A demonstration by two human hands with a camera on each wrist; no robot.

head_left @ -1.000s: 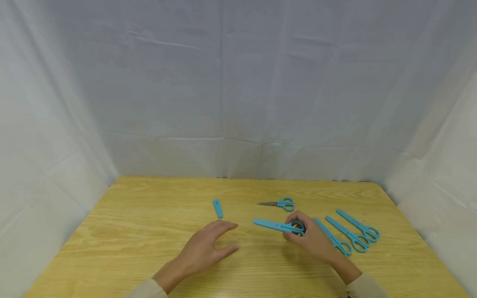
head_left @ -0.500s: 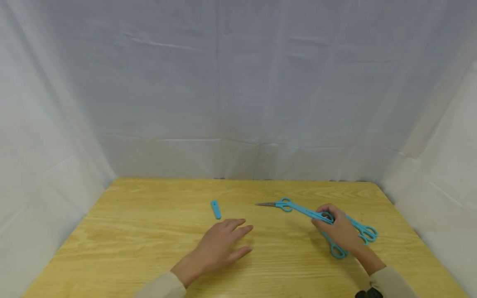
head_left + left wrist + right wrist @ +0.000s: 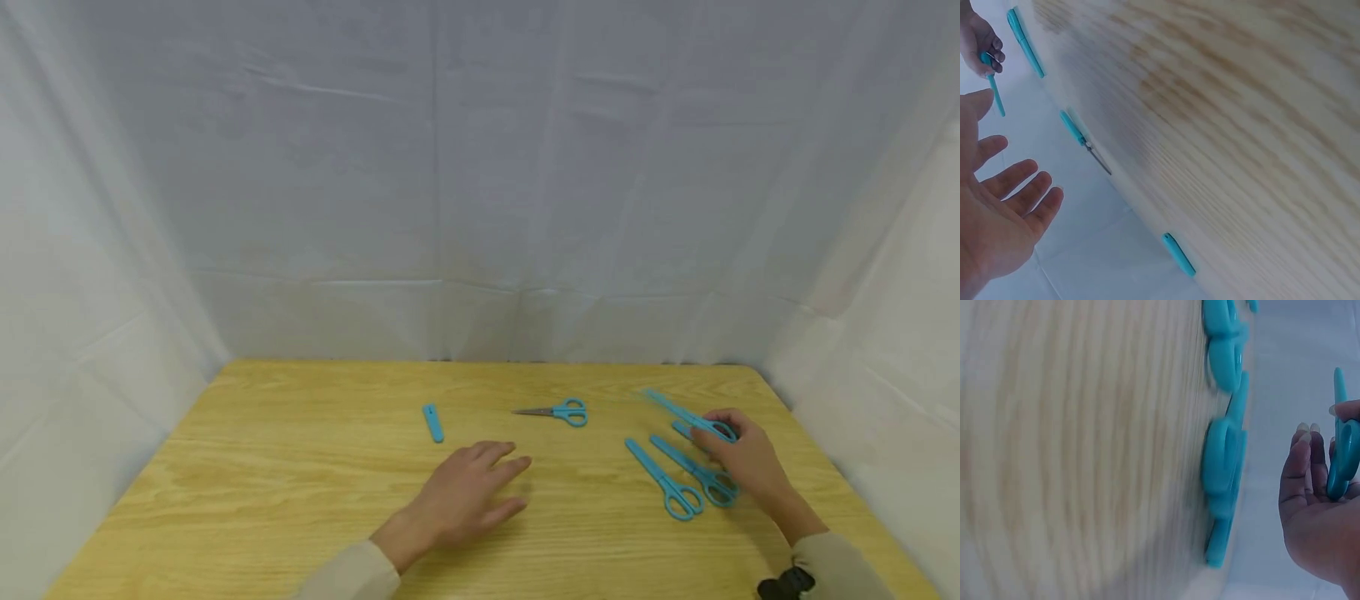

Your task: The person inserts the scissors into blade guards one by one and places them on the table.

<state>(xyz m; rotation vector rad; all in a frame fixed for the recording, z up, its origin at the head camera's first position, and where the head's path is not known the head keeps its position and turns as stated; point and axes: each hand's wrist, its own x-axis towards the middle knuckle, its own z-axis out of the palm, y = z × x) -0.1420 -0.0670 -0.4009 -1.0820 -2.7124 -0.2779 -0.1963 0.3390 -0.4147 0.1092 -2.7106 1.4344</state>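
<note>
My right hand [image 3: 746,454] pinches a pair of blue scissors [image 3: 686,414] by the handle loops, its sheathed blades pointing away and to the left. In the right wrist view these scissors [image 3: 1341,444] are held off the table, between thumb and fingers. Beneath and beside this hand lie sheathed blue scissors [image 3: 663,479], a second pair [image 3: 697,471], and a third pair mostly hidden by the hand. My left hand [image 3: 465,496] hovers over the middle of the table with fingers spread, holding nothing. Beyond it are unsheathed scissors [image 3: 567,412] with bare metal blades and a loose blue blade cover [image 3: 433,423].
The wooden table [image 3: 262,467] reaches back to a pale hanging cloth [image 3: 480,208], which also closes in both sides. A dark strap [image 3: 786,583] sits at the right sleeve.
My right hand has carried the sheathed scissors to the right, over the row of scissors, and turned them to point farther away. My left hand has shifted a little to the right.
</note>
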